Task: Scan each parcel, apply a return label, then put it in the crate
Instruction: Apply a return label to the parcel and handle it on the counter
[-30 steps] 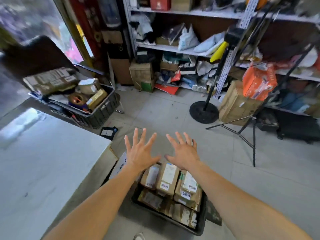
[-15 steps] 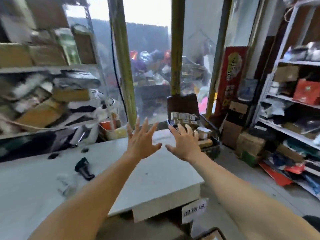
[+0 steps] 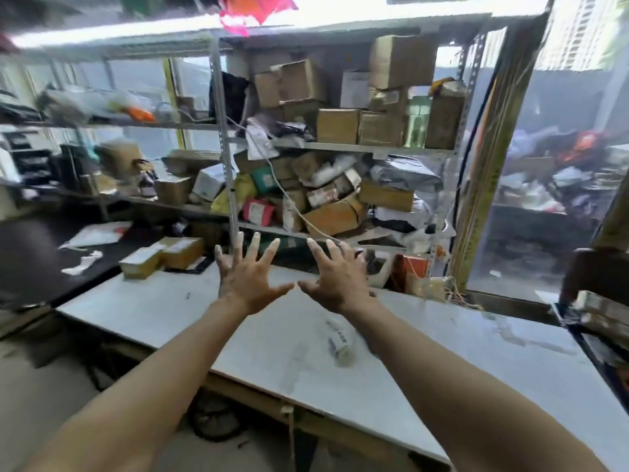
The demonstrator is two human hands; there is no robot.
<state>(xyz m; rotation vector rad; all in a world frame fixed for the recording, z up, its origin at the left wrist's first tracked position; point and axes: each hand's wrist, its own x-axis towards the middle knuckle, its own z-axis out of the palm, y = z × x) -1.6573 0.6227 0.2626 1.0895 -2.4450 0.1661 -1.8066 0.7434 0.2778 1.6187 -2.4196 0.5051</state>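
Head view shows two bare forearms reaching out over a pale table (image 3: 442,362). Both the left hand (image 3: 246,281) and the right hand (image 3: 335,281) are spread wide, fingers straight and apart, holding nothing, thumbs nearly meeting. On the table beneath the right wrist lies a blurred white label roll (image 3: 340,340). Farther left, two small parcels (image 3: 163,255) sit side by side at the table's far corner. Behind stands a metal shelf (image 3: 340,149) crammed with cardboard boxes.

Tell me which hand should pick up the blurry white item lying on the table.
Right, probably. Both hands are open and empty, but the white item lies on the table just below the right hand; the left hand hovers farther off.
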